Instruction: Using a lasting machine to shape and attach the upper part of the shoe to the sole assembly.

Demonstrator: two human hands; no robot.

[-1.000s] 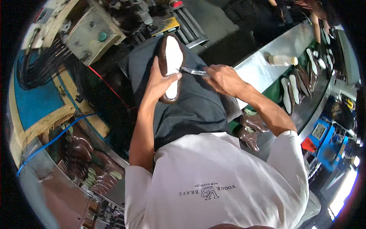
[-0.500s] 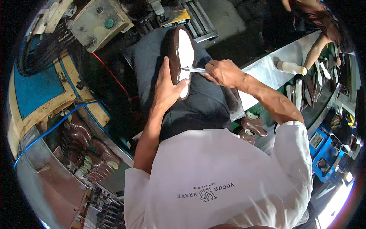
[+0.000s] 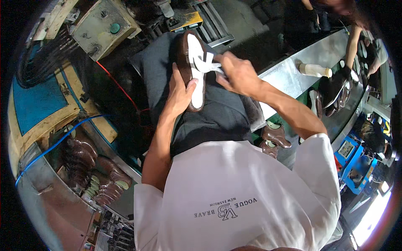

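A brown leather shoe [image 3: 184, 56] lies sole-up on my lap, its white insole board [image 3: 197, 71] facing me. My left hand [image 3: 179, 95] grips the shoe at its near end, thumb on the white board. My right hand [image 3: 236, 74] is closed on a small metal tool [image 3: 211, 67] whose tip touches the white board near the middle. A dark apron [image 3: 226, 117] covers my thighs under the shoe.
Several brown shoes [image 3: 90, 167] fill a rack at lower left. More brown shoes [image 3: 274, 136] sit by my right knee. A metal bench [image 3: 293, 75] at right carries a pale bottle [image 3: 314, 70] and dark shoes. A machine box [image 3: 104, 27] stands at upper left. Another person's arm [image 3: 354, 44] reaches in at upper right.
My right hand with the tool has slid left, further onto the white board. The whole view has shifted, and the shoe now sits higher and closer in the frame.
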